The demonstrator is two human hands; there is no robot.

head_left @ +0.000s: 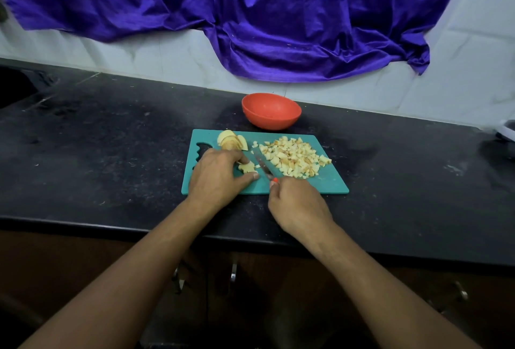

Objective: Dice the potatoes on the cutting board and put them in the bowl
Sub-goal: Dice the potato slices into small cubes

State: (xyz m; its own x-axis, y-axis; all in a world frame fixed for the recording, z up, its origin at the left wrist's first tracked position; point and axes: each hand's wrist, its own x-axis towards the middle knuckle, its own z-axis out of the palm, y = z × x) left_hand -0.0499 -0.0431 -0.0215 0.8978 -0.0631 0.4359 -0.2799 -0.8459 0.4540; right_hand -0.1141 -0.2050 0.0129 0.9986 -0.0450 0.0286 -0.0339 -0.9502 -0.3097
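Note:
A teal cutting board [328, 182] lies on the black counter. On its right half sits a heap of diced potato [295, 157]. Several potato slices [231, 141] lean together at its far left. My left hand [216, 177] holds down a small potato piece [246, 167] with curled fingers and thumb. My right hand [299, 208] grips the orange handle of a knife [263, 167], whose blade lies just right of that piece. Behind the board stands an orange bowl [271, 111]; nothing shows inside it.
The black counter [97, 153] runs left and right of the board. A purple cloth [250, 14] hangs over the white tiled wall behind. A white object [507, 130] sits at the far right edge. Cabinet doors with handles [233, 272] lie below the counter's front edge.

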